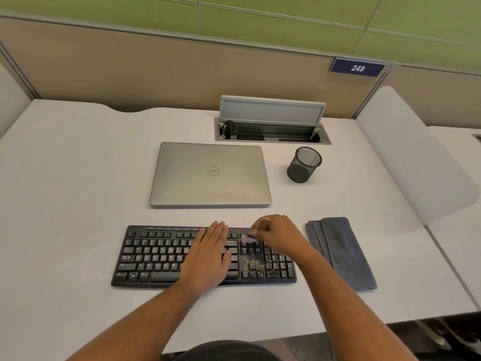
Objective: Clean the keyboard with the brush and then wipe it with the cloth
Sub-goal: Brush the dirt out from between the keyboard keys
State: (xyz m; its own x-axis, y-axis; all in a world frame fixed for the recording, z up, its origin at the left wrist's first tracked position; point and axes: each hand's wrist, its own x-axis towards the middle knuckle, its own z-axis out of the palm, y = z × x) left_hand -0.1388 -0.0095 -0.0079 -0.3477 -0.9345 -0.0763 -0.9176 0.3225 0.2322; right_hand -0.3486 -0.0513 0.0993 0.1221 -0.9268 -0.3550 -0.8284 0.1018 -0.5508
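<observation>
I see a pale grey desk in a cubicle, closed off behind by a tan partition with green panels above. On the partition's right a dark blue plate reads "249" in white.

The black keyboard lies flat near the front edge of the desk. The left hand rests palm down on its middle keys, fingers straight and close together, holding nothing. The right hand is over the keys right of centre, fingers curled around the brush. The brush's pale bristle end is blurred; it sits just above or on the keys between the main block and the number pad, and I cannot tell whether it touches. Light specks of debris lie on the keys just below the brush, around the arrow keys.

The cloth, grey, soft-napped and folded into a long strip, lies on the desk just right of the keyboard, apart from both hands.

Behind the keyboard is a closed silver laptop, its lid scuffed and marked "DELL". To its right stands a black wire-mesh pen cup. Behind these a recessed cable box has its grey metal flap raised.
</observation>
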